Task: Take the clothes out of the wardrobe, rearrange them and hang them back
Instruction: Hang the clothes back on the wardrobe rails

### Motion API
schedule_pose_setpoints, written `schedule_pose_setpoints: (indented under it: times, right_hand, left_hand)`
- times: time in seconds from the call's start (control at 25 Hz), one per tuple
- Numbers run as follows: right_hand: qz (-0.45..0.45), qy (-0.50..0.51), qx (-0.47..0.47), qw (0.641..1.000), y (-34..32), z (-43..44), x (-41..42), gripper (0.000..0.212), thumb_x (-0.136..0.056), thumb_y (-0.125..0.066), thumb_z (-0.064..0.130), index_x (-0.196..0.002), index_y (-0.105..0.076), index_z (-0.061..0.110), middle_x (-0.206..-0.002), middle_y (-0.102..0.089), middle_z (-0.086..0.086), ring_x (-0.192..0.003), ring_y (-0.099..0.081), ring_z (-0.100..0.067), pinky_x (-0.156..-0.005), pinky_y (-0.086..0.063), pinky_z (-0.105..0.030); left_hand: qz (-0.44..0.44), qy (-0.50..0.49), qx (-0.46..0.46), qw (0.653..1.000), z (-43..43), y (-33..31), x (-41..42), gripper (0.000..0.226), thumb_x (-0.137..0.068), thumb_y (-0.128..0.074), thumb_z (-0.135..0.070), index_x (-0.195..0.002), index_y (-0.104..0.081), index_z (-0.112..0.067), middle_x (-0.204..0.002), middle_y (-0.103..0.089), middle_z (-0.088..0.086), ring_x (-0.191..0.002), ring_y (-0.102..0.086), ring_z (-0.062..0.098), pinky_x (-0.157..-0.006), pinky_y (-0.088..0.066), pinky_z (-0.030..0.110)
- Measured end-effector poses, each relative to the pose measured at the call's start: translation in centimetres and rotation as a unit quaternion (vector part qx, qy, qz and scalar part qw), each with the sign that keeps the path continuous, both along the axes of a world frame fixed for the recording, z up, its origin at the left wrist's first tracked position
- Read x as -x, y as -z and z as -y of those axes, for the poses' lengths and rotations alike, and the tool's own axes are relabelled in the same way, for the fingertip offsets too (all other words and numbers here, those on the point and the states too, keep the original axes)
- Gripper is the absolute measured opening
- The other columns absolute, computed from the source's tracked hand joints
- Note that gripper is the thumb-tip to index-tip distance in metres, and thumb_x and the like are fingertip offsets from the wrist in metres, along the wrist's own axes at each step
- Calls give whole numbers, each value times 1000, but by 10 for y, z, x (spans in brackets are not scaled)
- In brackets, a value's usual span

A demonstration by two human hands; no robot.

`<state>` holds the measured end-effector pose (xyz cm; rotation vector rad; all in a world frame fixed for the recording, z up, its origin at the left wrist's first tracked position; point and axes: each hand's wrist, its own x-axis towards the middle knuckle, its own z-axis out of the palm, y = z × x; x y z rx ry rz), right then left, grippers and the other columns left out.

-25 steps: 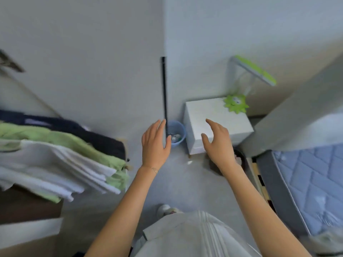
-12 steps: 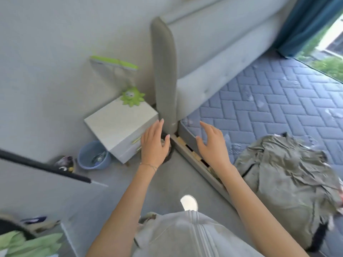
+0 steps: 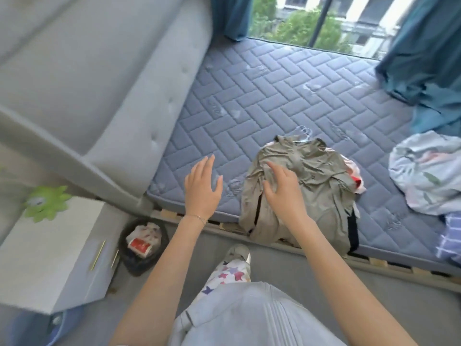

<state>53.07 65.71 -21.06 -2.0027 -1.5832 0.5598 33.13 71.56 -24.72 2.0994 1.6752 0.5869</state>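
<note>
Two bare hands reach out over the edge of a bed. The left hand (image 3: 203,189) is held above the blue quilted mattress (image 3: 262,96), its fingers (image 3: 208,163) straight and slightly spread, holding nothing. The right hand (image 3: 283,193) is over a crumpled olive-green garment (image 3: 314,176), its fingers (image 3: 273,168) apart and gently bent, gripping nothing; whether they touch the cloth cannot be told.

The olive garment lies in a heap on the near side of the mattress, its lower part hanging over the bed's edge. It tops a small pile: a pink and red piece of clothing (image 3: 355,176) shows just beneath it on the right, and the hooks of pale wire hangers (image 3: 303,133) stick out at the far end.

Farther right on the mattress lies a rumpled light floral sheet (image 3: 429,176), with a blue checked cloth (image 3: 451,233) just beside it. Teal curtains (image 3: 429,46) hang at the window (image 3: 299,21) behind the bed. A grey padded headboard (image 3: 112,83) stands at the left. On the floor near it are a white nightstand (image 3: 50,258) carrying a green flower-shaped object (image 3: 46,202) and a black bin (image 3: 143,248) with rubbish inside.
</note>
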Motion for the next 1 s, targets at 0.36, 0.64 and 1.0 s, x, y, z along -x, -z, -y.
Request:
schedule_pose_setpoints:
  times: [0.36, 0.64, 1.0]
  right_hand:
    - [-7, 150, 34, 988, 22, -42, -128, 51, -92, -59, 15, -142, -45, 13, -138, -52, -4, -128, -43, -22, -109, -31, -31]
    - [-13, 190, 46, 981, 41, -58, -239, 49, -92, -59, 15, -140, -47, 14, -136, -53, -5, -128, -44, -24, -110, -31, -35]
    - [-32, 73, 90, 993, 97, -87, -407, 50, -91, -57, 13, -139, -48, 14, -138, -52, -4, -131, -42, -22, -111, -24, -26]
  left_hand:
    - [9, 133, 35, 990, -105, 20, -150, 55, -99, -46, -33, -150, -29, -22, -155, -32, 0, -143, -27, 19, -114, -19, 40]
    - [-10, 172, 43, 984, -129, 32, -269, 56, -96, -52, -29, -148, -35, -19, -151, -37, -1, -139, -33, 18, -110, -25, 40]
    - [-24, 26, 89, 995, -117, 94, -417, 57, -96, -51, -29, -149, -33, -21, -154, -34, 0, -141, -30, 19, -113, -25, 43]
